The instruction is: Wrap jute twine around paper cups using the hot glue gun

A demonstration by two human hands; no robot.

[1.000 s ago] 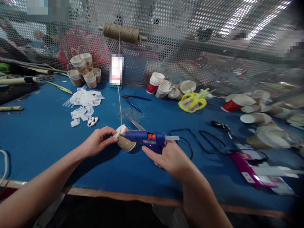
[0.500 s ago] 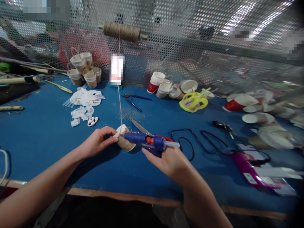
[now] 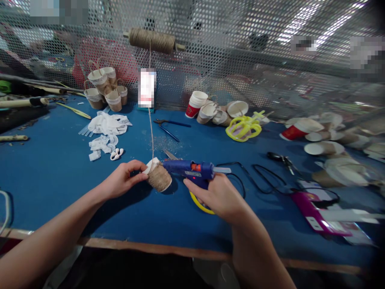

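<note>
My left hand [image 3: 130, 176] pinches the white rim of a paper cup [image 3: 160, 179] that lies tilted, its side wrapped in brown twine. From the cup a strand of twine [image 3: 151, 132] runs up to a twine spool [image 3: 152, 40] on a stick at the mesh. My right hand [image 3: 221, 196] is closed round the handle of a blue glue gun [image 3: 189, 168], with a clear glue stick [image 3: 221, 170] poking out at its back. The gun's nozzle is at the cup's upper right side; whether it touches is unclear. Beneath the gun lie scissors [image 3: 202, 205] with a yellow handle, partly hidden.
Blue-handled pliers [image 3: 173, 123] and white lace [image 3: 108, 123] lie beyond my hands. Twine-covered cups [image 3: 113, 100] with handles stand at the back left. More cups [image 3: 197, 104] and a yellow pipe-cleaner shape [image 3: 244, 129] are at the back. A black cord [image 3: 267, 176] lies to the right.
My right hand has moved the glue gun slightly right and up, showing more of the twine-wrapped side and the yellow scissor handle. My left hand holds the cup in nearly the same place.
</note>
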